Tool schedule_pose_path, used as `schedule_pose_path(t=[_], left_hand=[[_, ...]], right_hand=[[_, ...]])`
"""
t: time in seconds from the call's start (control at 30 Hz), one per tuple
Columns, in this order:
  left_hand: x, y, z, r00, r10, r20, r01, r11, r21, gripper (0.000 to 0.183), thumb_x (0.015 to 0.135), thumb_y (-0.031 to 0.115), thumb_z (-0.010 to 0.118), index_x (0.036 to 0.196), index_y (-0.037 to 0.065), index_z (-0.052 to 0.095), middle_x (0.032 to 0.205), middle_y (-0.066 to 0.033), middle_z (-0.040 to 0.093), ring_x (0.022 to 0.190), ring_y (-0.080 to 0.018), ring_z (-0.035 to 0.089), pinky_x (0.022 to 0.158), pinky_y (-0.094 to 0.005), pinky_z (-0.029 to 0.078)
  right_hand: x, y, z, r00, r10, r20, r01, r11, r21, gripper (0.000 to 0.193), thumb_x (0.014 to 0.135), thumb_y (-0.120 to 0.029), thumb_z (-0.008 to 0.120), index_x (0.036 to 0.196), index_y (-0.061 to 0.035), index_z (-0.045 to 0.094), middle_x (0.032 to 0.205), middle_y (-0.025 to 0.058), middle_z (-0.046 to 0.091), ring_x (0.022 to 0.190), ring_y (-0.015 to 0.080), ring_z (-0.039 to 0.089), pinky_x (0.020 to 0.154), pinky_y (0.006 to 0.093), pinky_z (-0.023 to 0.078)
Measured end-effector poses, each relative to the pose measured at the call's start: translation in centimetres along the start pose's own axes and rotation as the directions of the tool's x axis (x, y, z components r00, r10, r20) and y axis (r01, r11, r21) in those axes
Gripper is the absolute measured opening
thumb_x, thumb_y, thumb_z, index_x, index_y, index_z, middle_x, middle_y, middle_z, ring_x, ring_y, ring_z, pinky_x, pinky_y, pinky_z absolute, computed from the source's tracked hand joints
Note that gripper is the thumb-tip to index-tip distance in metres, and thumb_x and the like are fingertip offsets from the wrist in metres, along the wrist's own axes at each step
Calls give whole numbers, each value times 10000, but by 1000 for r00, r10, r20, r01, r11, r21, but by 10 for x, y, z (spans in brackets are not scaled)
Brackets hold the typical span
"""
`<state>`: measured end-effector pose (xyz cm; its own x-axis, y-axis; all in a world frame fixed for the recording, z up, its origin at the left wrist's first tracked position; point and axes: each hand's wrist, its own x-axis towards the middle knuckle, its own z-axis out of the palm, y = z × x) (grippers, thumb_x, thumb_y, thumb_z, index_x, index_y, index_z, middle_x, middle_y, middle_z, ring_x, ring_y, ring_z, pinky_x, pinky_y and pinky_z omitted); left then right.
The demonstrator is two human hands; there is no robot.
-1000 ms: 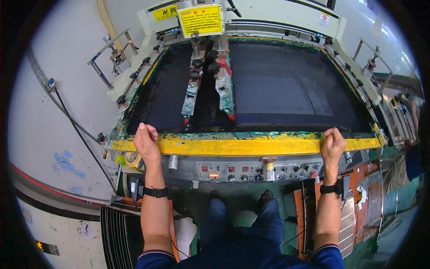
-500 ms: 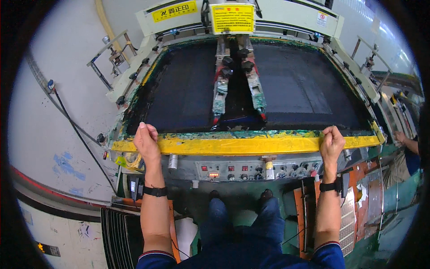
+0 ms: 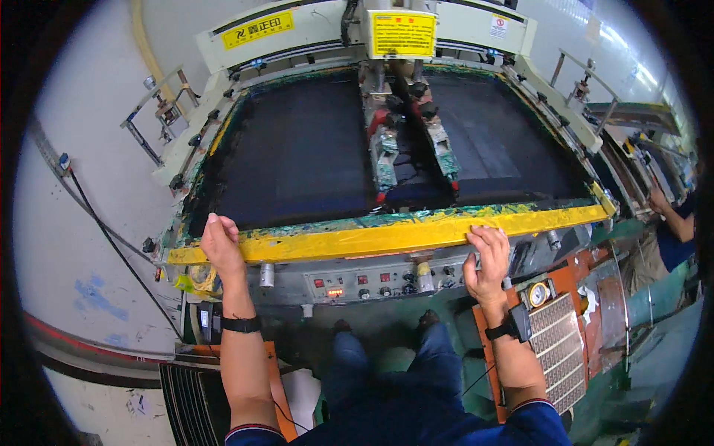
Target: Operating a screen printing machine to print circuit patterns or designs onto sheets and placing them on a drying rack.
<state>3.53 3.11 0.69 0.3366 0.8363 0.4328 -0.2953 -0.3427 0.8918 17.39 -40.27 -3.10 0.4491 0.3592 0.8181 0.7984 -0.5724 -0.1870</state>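
A large screen-printing frame (image 3: 416,239) with a yellow front bar lies across the machine before me, its dark mesh (image 3: 297,149) smeared with black and green ink. My left hand (image 3: 222,244) is closed at the left end of the yellow bar, fingers curled against it. My right hand (image 3: 489,264) is just below the bar, right of centre, with fingers loosely bent and apart, holding nothing. Over the mesh stands the squeegee carriage (image 3: 401,33), with two ink-stained arms (image 3: 385,160) reaching toward me.
Under the bar is a control panel (image 3: 372,281) with knobs and lit buttons. At lower right, a patterned sheet (image 3: 569,349) lies by a round dial gauge (image 3: 538,295) on an orange surface. Another person (image 3: 673,223) works at far right. Dark slats (image 3: 182,401) stand at lower left.
My right hand has come off the bar's right part, moved left and down, and its fingers have loosened. The carriage has shifted right over the mesh. My left hand remains at the bar's left end.
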Motion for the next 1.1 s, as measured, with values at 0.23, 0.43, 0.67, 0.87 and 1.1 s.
schedule_pose_path(t=[0.23,0.43,0.67,0.87,1.1], left_hand=[[0,-2,-1,999,34,2,-34,998,45,420,1013,343,431,704,82,546,609,27,484,543,-54,414,503,-216,309],[0,-1,-1,1000,4,-1,-4,999,35,405,1012,342,435,721,85,548,619,29,486,555,-52,424,509,-209,316],[1,-4,-2,1000,-10,21,11,999,-40,389,1016,338,443,732,89,537,636,28,486,570,-46,426,511,-201,310],[1,-4,-4,1000,1,28,-1,1000,-22,381,1016,339,449,736,96,536,650,30,490,579,-46,431,511,-201,308],[1,-7,-3,1000,-21,-21,21,1000,-10,381,1010,357,456,744,101,550,654,34,504,578,-47,444,512,-195,319]], right_hand=[[0,1,3,999,6,-43,-5,999,35,413,665,41,555,1059,-55,634,1108,102,628,1104,317,552,1017,491,369],[-1,4,1,999,19,-30,-17,998,55,421,654,37,548,1053,-62,640,1111,95,632,1099,317,557,1013,487,377],[0,4,0,999,15,-32,-14,999,33,416,652,34,555,1045,-65,651,1114,90,635,1089,318,562,1003,489,393],[-1,3,2,998,18,-59,-16,999,31,420,647,43,558,1040,-72,653,1111,86,636,1082,314,566,999,491,399],[0,3,1,998,38,-59,-33,996,83,409,668,80,537,1035,-62,648,1104,104,644,1091,318,568,1013,491,381]])
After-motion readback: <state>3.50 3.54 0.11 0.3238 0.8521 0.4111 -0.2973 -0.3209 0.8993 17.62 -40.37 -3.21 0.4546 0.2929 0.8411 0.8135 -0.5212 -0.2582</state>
